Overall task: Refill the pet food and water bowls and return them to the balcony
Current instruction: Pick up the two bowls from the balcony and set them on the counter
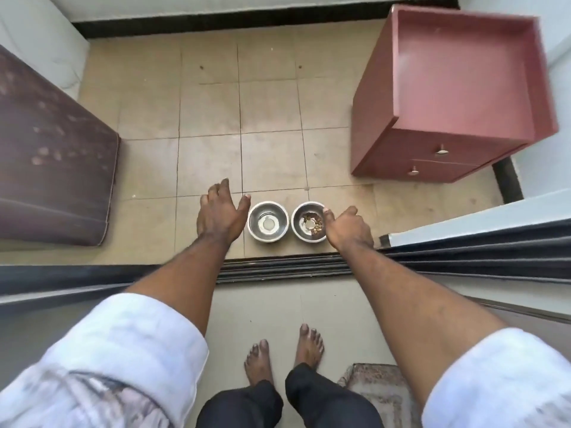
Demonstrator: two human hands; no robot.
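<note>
Two steel bowls sit side by side on the tiled balcony floor [210,112], close to its near edge, just beyond the dark sliding-door track [284,268]. The left bowl [267,221] shows a pale, shiny bottom; whether it holds water cannot be told. The right bowl [310,221] holds a scatter of brown kibble [313,222] across its middle and right side. The two rims are just beside each other, with a narrow strip of tile between.

The left hand [221,213] hangs over the floor just left of the left bowl, fingers [216,188] spread apart and the thumb pointing toward that bowl's far-left rim; it grips nothing. The right hand [347,228] is at the right bowl's right side, its thumb tip at or on the rim; the other fingers are curled under and hidden, so a firm grip cannot be confirmed.

Beyond the bowls the floor is open tile back to the far wall's dark skirting. At the left edge lies a dark brown mattress [52,149], well apart from the bowls. At the right stands a pink cabinet [457,88] with two knobbed drawers, its near corner a little beyond and right of the right bowl. The person's bare feet [284,356] stand indoors, on the near side of the track, beside a worn mat [380,390].
</note>
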